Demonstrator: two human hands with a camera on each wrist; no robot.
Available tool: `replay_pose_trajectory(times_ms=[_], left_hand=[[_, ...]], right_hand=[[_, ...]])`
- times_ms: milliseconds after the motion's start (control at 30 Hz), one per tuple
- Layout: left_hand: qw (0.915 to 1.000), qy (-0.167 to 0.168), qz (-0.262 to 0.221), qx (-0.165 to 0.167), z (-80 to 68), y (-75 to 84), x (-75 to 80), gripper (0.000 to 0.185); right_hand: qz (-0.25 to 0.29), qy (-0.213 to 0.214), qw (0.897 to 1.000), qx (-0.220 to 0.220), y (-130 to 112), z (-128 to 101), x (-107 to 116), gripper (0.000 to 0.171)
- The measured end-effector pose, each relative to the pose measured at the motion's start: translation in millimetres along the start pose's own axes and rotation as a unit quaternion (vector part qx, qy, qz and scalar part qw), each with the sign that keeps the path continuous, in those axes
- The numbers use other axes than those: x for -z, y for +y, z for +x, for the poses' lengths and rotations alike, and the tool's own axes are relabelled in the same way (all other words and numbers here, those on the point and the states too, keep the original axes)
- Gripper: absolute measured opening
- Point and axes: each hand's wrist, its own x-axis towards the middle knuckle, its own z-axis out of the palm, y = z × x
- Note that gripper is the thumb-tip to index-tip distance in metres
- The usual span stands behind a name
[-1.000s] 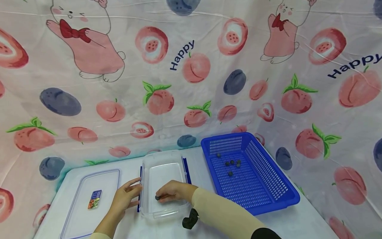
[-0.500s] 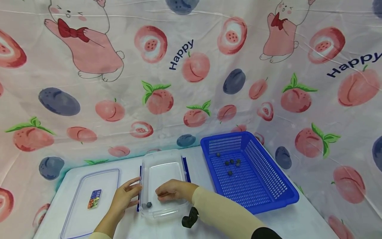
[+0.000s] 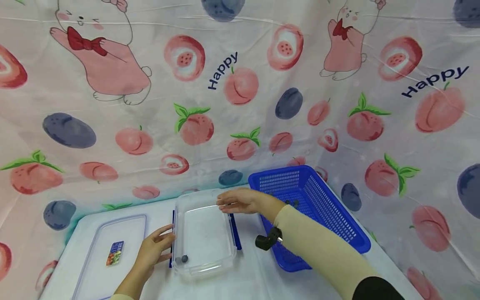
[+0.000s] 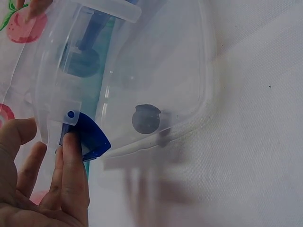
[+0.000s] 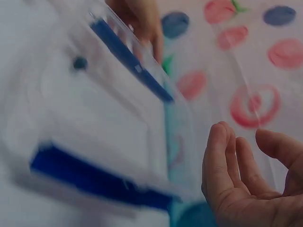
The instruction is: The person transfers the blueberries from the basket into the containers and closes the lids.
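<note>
A clear plastic box (image 3: 208, 235) with blue side latches stands on the table. One blueberry (image 3: 184, 258) lies inside, in its near left corner; the left wrist view shows the same blueberry (image 4: 146, 120) through the wall. At the box's left side is my left hand (image 3: 153, 246), its extended fingers touching the blue latch (image 4: 94, 139). My right hand (image 3: 241, 201) is over the far right corner of the box, fingers loosely extended and apart from the thumb. Nothing is between them in the right wrist view.
To the right stands a blue perforated basket (image 3: 333, 204) with several dark berries (image 3: 296, 203), partly hidden by my right arm. A clear lid (image 3: 90, 273) with a label (image 3: 114, 253) lies on the left. A fruit-print curtain (image 3: 157, 137) hangs behind the table.
My right hand let go of the blueberry inside the box, and it came to the near left corner. The hand then rose toward the far right corner. My left hand stayed put.
</note>
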Motion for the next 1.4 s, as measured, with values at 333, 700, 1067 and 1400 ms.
replay_pose_trajectory(times_ms=[333,700,1067,1400], left_hand=[[1.0000,-0.002,-0.003,-0.002,-0.1,-2.2,-0.3,0.057],[1.0000,0.005,-0.008,0.001,-3.7,-2.3,-2.1,0.055],[0.9999,0.010,-0.008,0.003,-5.1,-2.4,-3.5,0.056],[0.9999,0.012,-0.008,0.004,-5.4,-2.0,-3.4,0.055]], right_hand=[[-0.071,0.110,0.991,-0.004,-17.6,-45.8,112.2,0.045],[-0.269,0.204,0.941,-0.031,29.1,-46.1,156.7,0.029],[-0.397,0.282,0.872,-0.045,66.4,-21.6,171.1,0.007],[-0.390,0.318,0.864,-0.022,71.6,-23.0,157.3,0.018]])
